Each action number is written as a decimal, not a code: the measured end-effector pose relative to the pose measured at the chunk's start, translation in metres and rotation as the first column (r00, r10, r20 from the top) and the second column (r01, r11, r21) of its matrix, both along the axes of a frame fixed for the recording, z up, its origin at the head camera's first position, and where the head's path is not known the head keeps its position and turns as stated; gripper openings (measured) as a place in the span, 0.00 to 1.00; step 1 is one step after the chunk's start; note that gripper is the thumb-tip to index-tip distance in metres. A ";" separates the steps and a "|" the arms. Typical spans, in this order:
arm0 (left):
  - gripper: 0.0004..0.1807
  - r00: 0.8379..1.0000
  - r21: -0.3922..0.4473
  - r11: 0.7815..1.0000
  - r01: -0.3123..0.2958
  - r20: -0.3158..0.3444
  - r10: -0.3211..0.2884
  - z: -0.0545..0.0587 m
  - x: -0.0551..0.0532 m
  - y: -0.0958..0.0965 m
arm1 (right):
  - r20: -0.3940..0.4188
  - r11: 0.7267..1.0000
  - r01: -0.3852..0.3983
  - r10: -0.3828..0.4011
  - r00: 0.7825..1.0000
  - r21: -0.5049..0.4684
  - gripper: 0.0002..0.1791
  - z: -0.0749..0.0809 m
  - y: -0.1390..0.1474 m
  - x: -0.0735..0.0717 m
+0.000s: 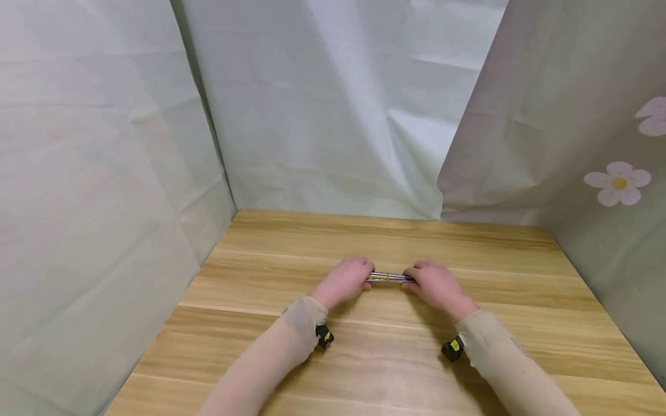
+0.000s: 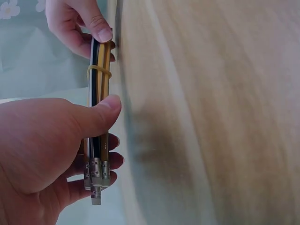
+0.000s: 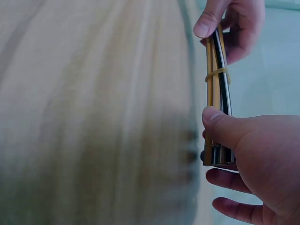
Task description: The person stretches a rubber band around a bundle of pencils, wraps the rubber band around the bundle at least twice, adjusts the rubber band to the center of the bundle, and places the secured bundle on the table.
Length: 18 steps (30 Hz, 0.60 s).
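Observation:
A bundle of pencils (image 1: 385, 277), some yellow and some dark with light stripes, is held level between both hands above the table. A tan rubber band (image 2: 99, 70) goes round its middle. My left hand (image 1: 344, 282) grips one end, thumb on the near side and fingers behind. In the left wrist view, metal ferrules with erasers (image 2: 97, 172) stick out past that thumb. The other end is pinched by my right hand (image 1: 437, 288); in the right wrist view its thumb (image 3: 220, 124) presses on the pencils, with flat ends showing below.
The wood-grain table (image 1: 374, 370) lies under both hands. Pale cloth sheets (image 1: 333, 115) hang behind and at the sides, the right one with white flowers (image 1: 618, 184). A small black device (image 1: 452, 349) is worn at the right wrist, another (image 1: 324, 336) at the left.

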State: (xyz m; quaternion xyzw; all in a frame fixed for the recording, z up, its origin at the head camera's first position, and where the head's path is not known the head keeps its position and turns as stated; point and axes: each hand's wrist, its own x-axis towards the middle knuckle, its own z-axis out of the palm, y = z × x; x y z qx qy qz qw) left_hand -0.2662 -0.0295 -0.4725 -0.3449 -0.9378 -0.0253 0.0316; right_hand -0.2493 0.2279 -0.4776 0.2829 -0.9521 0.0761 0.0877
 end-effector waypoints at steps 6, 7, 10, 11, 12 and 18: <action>0.15 1.000 0.005 1.000 -0.029 0.009 0.029 -0.006 -0.001 0.000 | 0.010 1.000 0.008 -0.008 1.000 -0.016 0.13 -0.006 0.001 0.002; 0.15 0.999 0.006 0.999 -0.033 0.009 0.033 -0.007 -0.001 0.000 | 0.010 1.000 0.008 -0.008 1.000 -0.021 0.13 -0.006 0.001 0.002; 0.17 0.999 0.001 0.999 -0.041 0.015 0.041 -0.008 -0.001 0.000 | -0.002 1.000 0.004 -0.004 1.000 -0.025 0.14 -0.007 0.002 0.002; 0.18 0.999 -0.002 0.999 -0.043 0.017 0.043 -0.008 -0.001 0.000 | -0.003 1.000 0.003 -0.003 1.000 -0.025 0.14 -0.007 0.003 0.002; 0.19 0.999 -0.002 0.999 -0.043 0.020 0.043 -0.008 -0.002 0.000 | -0.002 1.000 0.004 -0.004 1.000 -0.026 0.14 -0.007 0.003 0.003; 0.27 0.997 0.021 0.998 -0.059 0.054 0.058 -0.008 -0.002 -0.005 | 0.013 0.999 0.002 -0.002 1.000 -0.032 0.15 -0.006 0.004 0.003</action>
